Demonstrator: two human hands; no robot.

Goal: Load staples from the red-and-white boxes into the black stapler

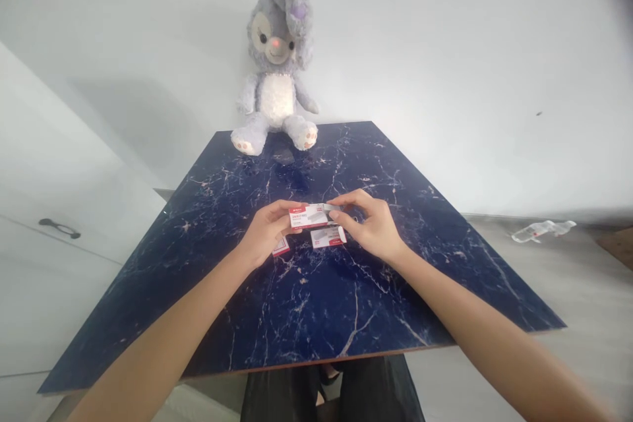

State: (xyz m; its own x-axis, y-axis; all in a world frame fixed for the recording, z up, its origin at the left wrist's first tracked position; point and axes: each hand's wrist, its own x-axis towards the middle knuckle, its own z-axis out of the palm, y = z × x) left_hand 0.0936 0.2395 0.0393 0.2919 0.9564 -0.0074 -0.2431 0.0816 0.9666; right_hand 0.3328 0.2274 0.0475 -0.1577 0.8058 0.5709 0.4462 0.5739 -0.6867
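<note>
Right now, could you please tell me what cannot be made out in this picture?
Head view: fine print on the upper box, held by the left hand, is too small and blurred to read.
Head view: part of the red-edged packet is hidden by the left hand.
Head view: the grey piece at the right hand is too small to identify.
Head view: the legs are cut off by the bottom edge.
</note>
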